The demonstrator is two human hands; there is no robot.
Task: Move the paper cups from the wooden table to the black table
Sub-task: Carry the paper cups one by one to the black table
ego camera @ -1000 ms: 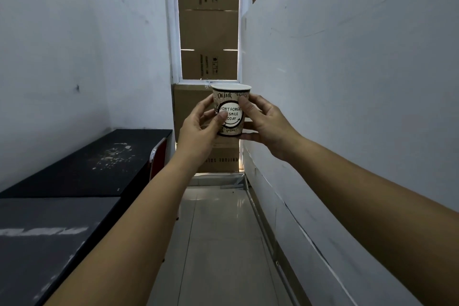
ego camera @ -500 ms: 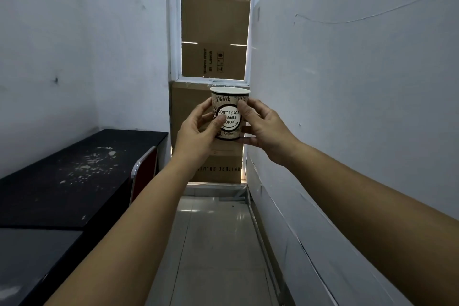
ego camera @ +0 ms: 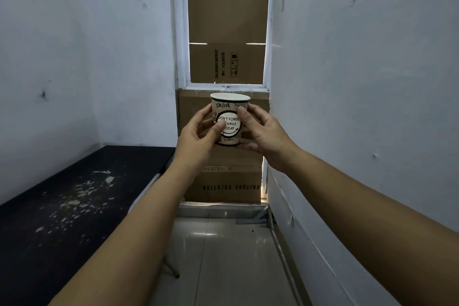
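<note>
A printed paper cup [ego camera: 230, 110] with a white rim and a "don't forget to smile today" badge is held upright at arm's length, in the air above the floor. My left hand [ego camera: 198, 135] grips its left side with the thumb across the badge. My right hand [ego camera: 264, 130] wraps its right side and base. The black table [ego camera: 74, 206], speckled with pale flakes, runs along the left wall, below and left of the cup. The wooden table is out of view.
A white partition wall [ego camera: 360, 107] closes the right side of a narrow tiled aisle [ego camera: 223, 256]. Stacked cardboard boxes [ego camera: 226, 181] block the far end under a white-framed window [ego camera: 227, 22]. A chair edge [ego camera: 145, 194] shows beside the black table.
The view has advanced down the aisle and turned slightly left, bringing the black table closer. Both hands keep the same hold on the cup.
</note>
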